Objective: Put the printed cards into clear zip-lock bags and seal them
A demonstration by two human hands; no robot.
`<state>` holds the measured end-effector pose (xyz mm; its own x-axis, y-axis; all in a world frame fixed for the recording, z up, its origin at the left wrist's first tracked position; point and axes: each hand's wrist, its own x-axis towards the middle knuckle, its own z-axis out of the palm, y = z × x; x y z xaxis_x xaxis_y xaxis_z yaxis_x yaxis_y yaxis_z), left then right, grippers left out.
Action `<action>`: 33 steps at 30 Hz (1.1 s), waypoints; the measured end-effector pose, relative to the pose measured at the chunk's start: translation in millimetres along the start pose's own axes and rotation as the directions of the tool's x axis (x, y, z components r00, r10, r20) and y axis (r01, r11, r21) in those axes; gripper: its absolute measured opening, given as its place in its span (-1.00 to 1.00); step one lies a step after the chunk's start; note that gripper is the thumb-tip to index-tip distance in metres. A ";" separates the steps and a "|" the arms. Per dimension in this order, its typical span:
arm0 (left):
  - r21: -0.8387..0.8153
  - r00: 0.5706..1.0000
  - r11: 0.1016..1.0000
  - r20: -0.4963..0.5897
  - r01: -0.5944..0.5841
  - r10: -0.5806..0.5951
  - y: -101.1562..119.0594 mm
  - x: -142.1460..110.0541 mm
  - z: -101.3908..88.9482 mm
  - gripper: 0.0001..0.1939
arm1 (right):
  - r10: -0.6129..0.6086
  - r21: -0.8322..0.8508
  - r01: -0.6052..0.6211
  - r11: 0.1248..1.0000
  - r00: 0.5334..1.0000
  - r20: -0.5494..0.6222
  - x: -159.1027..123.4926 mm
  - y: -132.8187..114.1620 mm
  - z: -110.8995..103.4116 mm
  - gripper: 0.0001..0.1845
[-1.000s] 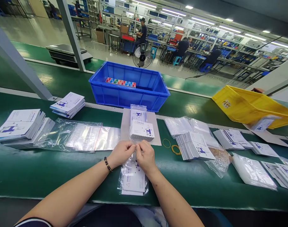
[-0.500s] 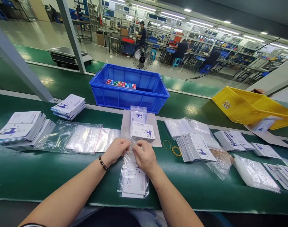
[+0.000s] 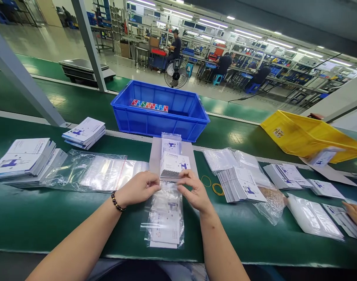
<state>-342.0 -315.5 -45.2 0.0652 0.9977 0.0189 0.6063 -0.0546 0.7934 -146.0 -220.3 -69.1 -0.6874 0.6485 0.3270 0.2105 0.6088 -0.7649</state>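
We seem to be at work on the top end of a clear bag (image 3: 166, 197), which lies with a white booklet (image 3: 166, 230) near the front edge of the green surface (image 3: 49, 220). Our left hand (image 3: 139, 188) bends at one top corner; we cannot tell if it pinches plastic. Our right hand (image 3: 195, 193) has its thumb and finger a bit apart, holding nothing we can see. The next move seems to call for a soft pinch.

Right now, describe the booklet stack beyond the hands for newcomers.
Find the blue bin, then the pale sheet before it. Over that sheet, beyond the left hand and right hand, sits the booklet stack. Other stacks lie to either side; the clear bag behind it is flatter.
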 end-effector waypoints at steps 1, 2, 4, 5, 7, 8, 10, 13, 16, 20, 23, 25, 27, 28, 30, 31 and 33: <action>-0.093 0.999 0.995 0.021 0.046 -0.045 -1.4 0.4 -0.1 -0.83 | 0.035 -0.053 -0.040 0.998 0.995 -0.093 1.0 5.1 1.9 -0.81; -0.193 0.996 0.978 0.043 0.086 -0.079 -3.0 0.8 0.6 -0.83 | 0.088 -0.095 -0.105 0.990 0.982 -0.168 2.1 10.9 4.3 -0.76; -0.381 0.990 0.915 0.083 0.134 -0.110 -6.0 2.0 3.8 -0.81 | 0.221 -0.096 -0.249 0.964 0.947 -0.232 4.1 23.0 8.8 -0.65; -0.455 0.988 0.878 0.101 0.148 -0.114 -7.1 2.6 6.0 -0.81 | 0.288 -0.055 -0.308 0.950 0.929 -0.233 5.0 28.4 10.4 -0.62; -0.529 0.984 0.831 0.129 0.172 -0.121 -8.8 3.9 11.4 -0.81 | 0.390 0.081 -0.382 0.921 0.890 -0.238 6.2 35.9 11.7 -0.56; -0.524 0.983 0.832 0.131 0.182 -0.132 -9.4 4.5 14.2 -0.82 | 0.424 0.158 -0.395 0.905 0.867 -0.262 6.7 37.7 11.5 -0.54; -0.445 0.982 0.875 0.113 0.188 -0.153 -10.1 5.6 19.8 -0.84 | 0.474 0.308 -0.377 0.873 0.806 -0.355 7.7 37.4 9.8 -0.52; -0.276 0.987 0.948 0.074 0.157 -0.142 -10.3 6.9 26.5 -0.85 | 0.520 0.508 -0.251 0.824 0.693 -0.499 9.6 31.0 6.8 -0.47; -0.178 0.994 0.980 0.074 0.086 -0.074 -9.9 7.7 29.8 -0.84 | 0.546 0.627 -0.154 0.764 0.673 -0.499 10.9 23.8 4.2 -0.48; -0.201 0.996 0.978 0.074 0.055 -0.041 -10.5 8.4 29.2 -0.84 | 0.530 0.644 -0.199 0.739 0.762 -0.373 9.8 19.1 0.7 -0.66; -0.253 0.997 0.966 0.061 0.056 -0.042 -11.5 8.6 28.6 -0.85 | 0.502 0.583 -0.277 0.764 0.823 -0.267 7.9 17.2 -1.2 -0.77; -0.282 0.998 0.957 0.043 0.060 -0.050 -11.7 8.7 30.0 -0.85 | 0.462 0.515 -0.328 0.792 0.874 -0.153 6.8 14.9 -1.5 -0.82; -0.312 0.997 0.948 -0.015 0.061 -0.070 -11.5 8.6 33.1 -0.85 | 0.363 0.406 -0.345 0.846 0.931 0.034 5.9 11.3 -1.0 -0.86; -0.330 0.995 0.942 -0.053 0.060 -0.082 -11.2 8.7 35.0 -0.85 | 0.300 0.347 -0.328 0.879 0.945 0.135 5.4 9.2 -0.6 -0.85; -0.374 0.988 0.926 -0.112 0.054 -0.103 -10.5 8.8 38.9 -0.85 | 0.197 0.256 -0.278 0.926 0.933 0.301 4.6 5.4 0.4 -0.81; -0.398 0.986 0.916 -0.124 0.052 -0.110 -10.2 8.9 40.6 -0.84 | 0.175 0.233 -0.270 0.934 0.917 0.360 4.1 3.9 0.8 -0.81; -0.460 0.984 0.885 -0.111 0.073 -0.139 -10.3 9.2 42.7 -0.85 | 0.187 0.220 -0.301 0.928 0.885 0.426 3.3 2.1 1.4 -0.80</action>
<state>-313.8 -307.5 -79.2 -0.1077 0.9939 -0.0240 0.1769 0.0429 0.9833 -148.8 -217.5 -70.4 -0.8653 0.4932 -0.0895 0.2496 0.2690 -0.9302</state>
